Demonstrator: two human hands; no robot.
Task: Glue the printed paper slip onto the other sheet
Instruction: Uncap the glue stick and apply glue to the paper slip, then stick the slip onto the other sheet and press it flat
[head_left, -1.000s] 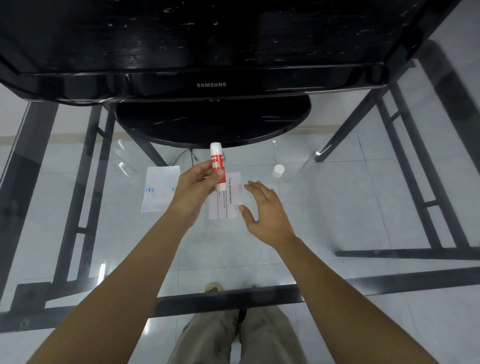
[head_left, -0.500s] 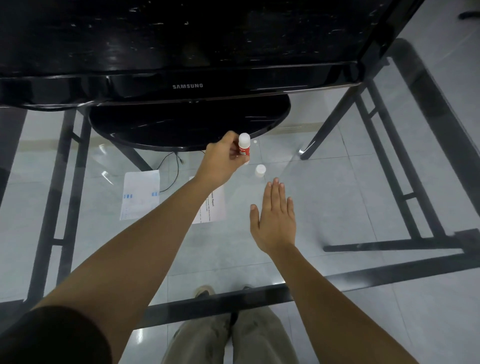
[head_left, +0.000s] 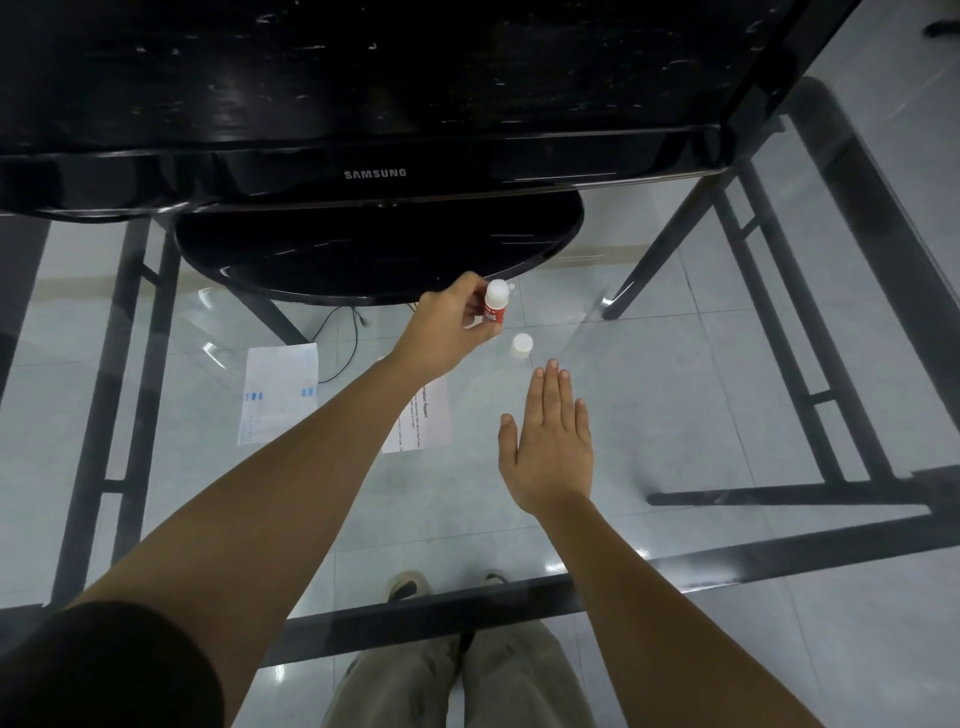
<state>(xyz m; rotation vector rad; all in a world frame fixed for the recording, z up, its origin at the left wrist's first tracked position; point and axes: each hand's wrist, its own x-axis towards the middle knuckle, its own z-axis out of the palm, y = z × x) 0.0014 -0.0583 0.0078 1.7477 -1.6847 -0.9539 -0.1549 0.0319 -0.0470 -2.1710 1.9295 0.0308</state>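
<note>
My left hand (head_left: 453, 326) grips a red and white glue stick (head_left: 495, 307) upright, just in front of the monitor's base. Its white cap (head_left: 521, 345) stands on the glass to the right, a little below the stick. The printed paper slip (head_left: 430, 417) lies flat on the glass table, partly hidden under my left forearm. A second white sheet (head_left: 278, 392) with small blue marks lies further left. My right hand (head_left: 550, 444) hovers flat with fingers together and thumb apart, holding nothing, its fingertips just short of the cap.
A black Samsung monitor (head_left: 374, 104) and its oval base (head_left: 379, 254) fill the far side of the glass table (head_left: 675, 415). A cable (head_left: 348, 343) runs below the base. Black table legs and my shoes and trousers show through the glass.
My left hand carried the glue stick from over the printed slip to the far right, beside the cap. My right hand left the slip and flattened out below the cap.
</note>
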